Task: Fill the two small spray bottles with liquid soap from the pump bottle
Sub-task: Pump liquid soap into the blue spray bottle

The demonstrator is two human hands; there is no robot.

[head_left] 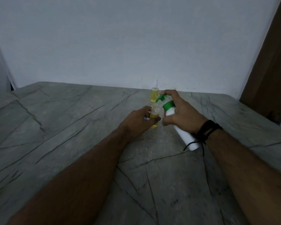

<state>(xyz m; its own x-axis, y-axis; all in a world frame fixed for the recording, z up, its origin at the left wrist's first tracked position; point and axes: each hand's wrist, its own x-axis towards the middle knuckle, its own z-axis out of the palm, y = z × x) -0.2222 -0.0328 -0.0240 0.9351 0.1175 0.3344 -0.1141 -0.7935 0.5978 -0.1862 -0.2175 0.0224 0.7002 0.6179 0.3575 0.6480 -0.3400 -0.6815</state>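
Fingers (154,119) clasp open spray bottle (154,117) — right hand (183,114) grips tilted pump bottle (178,125), spout over its mouth.

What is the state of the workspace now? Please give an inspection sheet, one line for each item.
Surface: grey veined stone table, dry where visible.
Job's things: near bottle uncapped, partly filled yellow; far bottle capped, yellow, standing behind; pump bottle tilted, green spout over the near bottle's neck.
Clutter: nothing seen.
Grippers: left hand holds the near bottle; right hand holds the pump bottle, finger on the pump.
Cables: nothing seen; black cord wristband.
Surroundings: pale wall; brown panel at right.
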